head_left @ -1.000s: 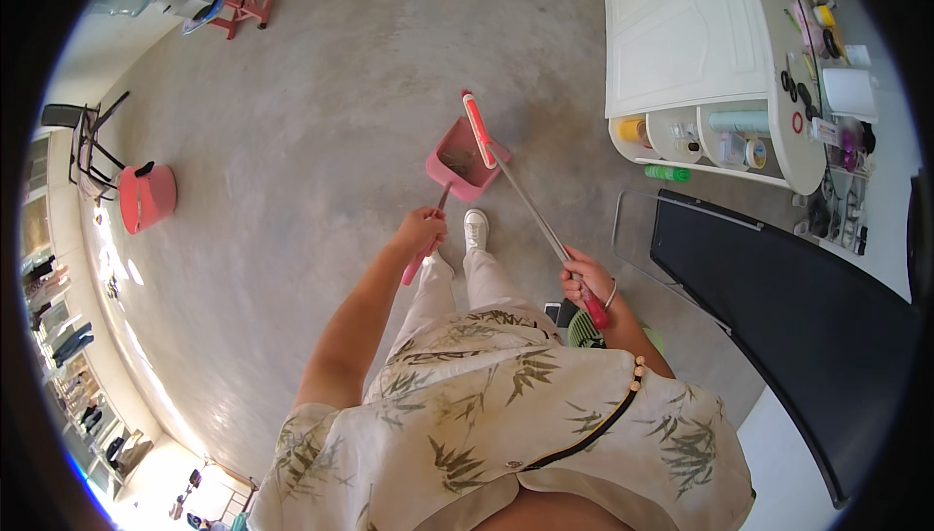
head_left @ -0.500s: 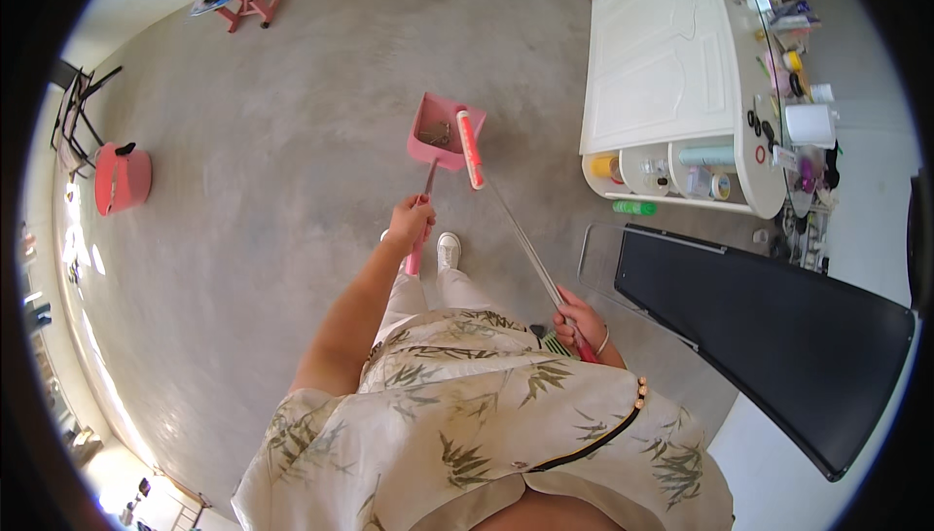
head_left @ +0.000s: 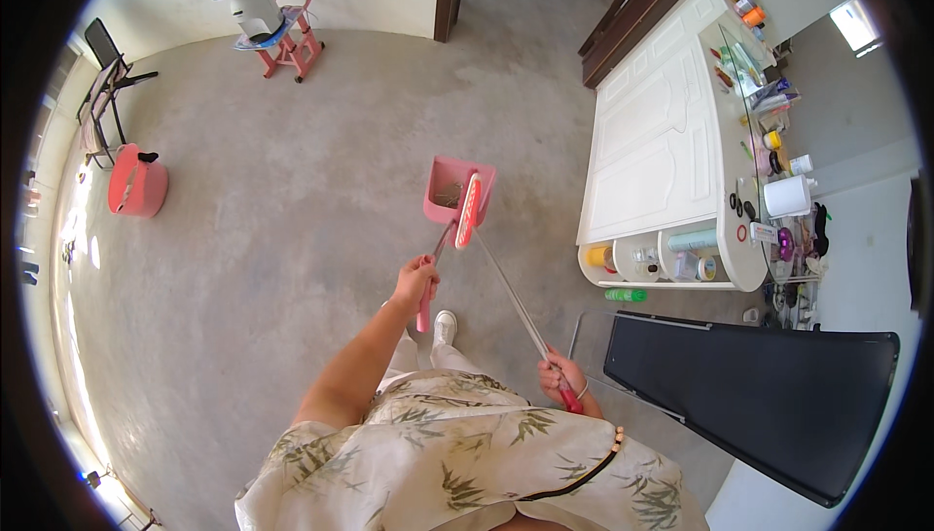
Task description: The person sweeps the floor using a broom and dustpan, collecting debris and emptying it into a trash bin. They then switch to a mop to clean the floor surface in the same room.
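Note:
My left hand (head_left: 418,280) is closed around the handle of a pink dustpan (head_left: 461,167), held out ahead of my feet. A small heap of debris (head_left: 448,194) lies inside the pan, too small to make out in detail. Closed as well, my right hand (head_left: 564,375) grips the red end of a long metal-shafted broom (head_left: 513,296). The broom's narrow red-and-white head (head_left: 469,212) overlaps the right side of the dustpan in this view; whether they touch, I cannot tell. Its underside is hidden.
A white cabinet (head_left: 652,142) with bottles and small items stands right. Below it are a green bottle (head_left: 626,295) on the floor and a dark panel (head_left: 759,395). Left sit a pink bucket (head_left: 141,186) and black chair (head_left: 107,93); a water dispenser (head_left: 258,11) is far back.
My view has tilted up, showing a doorway and more of the far wall. The broom head has come closer to upright over the dustpan's right side. Both hands keep their grips.

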The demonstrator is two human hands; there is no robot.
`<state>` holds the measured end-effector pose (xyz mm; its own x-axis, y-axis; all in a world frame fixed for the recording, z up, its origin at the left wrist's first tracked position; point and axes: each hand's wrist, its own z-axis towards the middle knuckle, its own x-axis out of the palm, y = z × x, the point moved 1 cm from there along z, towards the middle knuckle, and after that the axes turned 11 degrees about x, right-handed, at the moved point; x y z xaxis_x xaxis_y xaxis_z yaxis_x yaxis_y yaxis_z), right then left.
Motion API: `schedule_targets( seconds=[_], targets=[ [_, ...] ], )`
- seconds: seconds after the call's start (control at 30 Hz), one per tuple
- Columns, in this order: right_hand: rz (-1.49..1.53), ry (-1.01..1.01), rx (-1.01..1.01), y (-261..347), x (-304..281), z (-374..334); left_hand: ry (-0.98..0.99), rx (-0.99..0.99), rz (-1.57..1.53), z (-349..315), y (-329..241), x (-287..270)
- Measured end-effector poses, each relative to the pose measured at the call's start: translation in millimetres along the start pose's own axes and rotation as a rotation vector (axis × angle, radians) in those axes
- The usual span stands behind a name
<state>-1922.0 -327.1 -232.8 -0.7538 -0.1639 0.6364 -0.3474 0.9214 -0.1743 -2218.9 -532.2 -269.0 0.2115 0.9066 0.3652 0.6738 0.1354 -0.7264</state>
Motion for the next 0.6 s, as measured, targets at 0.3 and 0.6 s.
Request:
schedule_targets(
  seconds=[0.3,0.6],
  targets=[
    [-0.391,-0.287,0.04,-27,-40,-21,-0.176,-0.006,-0.314,7,-25,-64],
    [-0.857,-0.459,0.055,-16,13,25,-0.302,0.13,-0.538,-46,-57,-148]
  ],
)
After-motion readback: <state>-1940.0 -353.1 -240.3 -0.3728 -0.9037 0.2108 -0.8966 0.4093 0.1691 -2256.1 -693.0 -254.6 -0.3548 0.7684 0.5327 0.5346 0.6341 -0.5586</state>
